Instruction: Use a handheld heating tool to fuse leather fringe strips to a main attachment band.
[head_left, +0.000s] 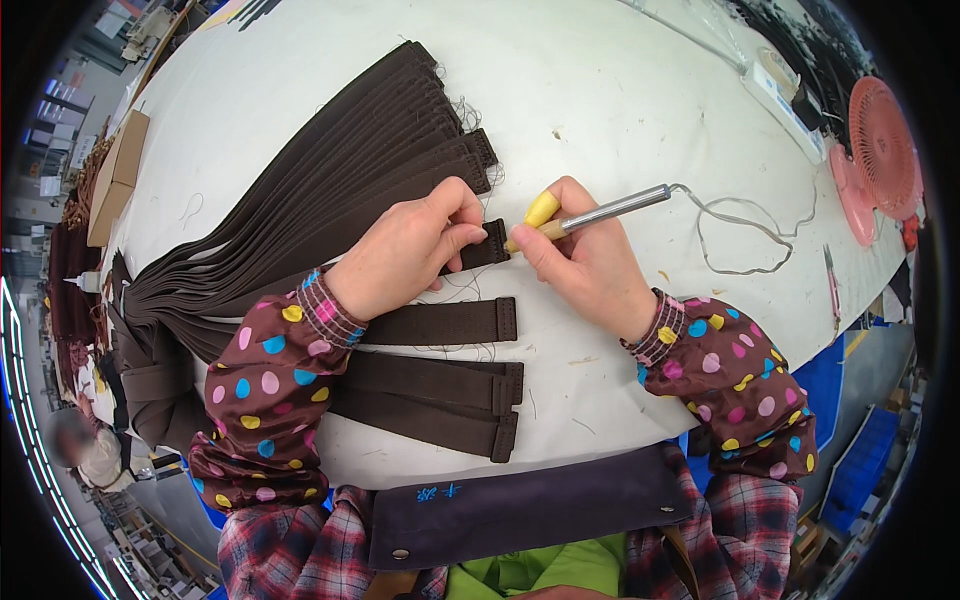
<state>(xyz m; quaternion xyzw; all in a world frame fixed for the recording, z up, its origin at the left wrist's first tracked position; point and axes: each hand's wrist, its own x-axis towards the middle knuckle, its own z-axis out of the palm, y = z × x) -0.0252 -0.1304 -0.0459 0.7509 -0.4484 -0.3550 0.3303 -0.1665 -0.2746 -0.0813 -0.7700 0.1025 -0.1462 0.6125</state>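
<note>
Many dark brown elastic straps lie fanned out on the white table, bundled at the left, with stitched ends and loose threads at the right. My left hand is closed on one strap near its stitched end, thumb and fingers pinching it. My right hand grips a corded pen-like tool with a metal tube and a tan front part. Its front end is at the strap's stitched edge; whether it touches, I cannot tell. A yellow finger cover sits on a right finger. Several separate strap ends lie nearer me.
A pink fan and a white power strip stand at the far right. The tool's thin cord loops across the table. A slim pink-handled tool lies rightward. A cardboard box and another person are at left.
</note>
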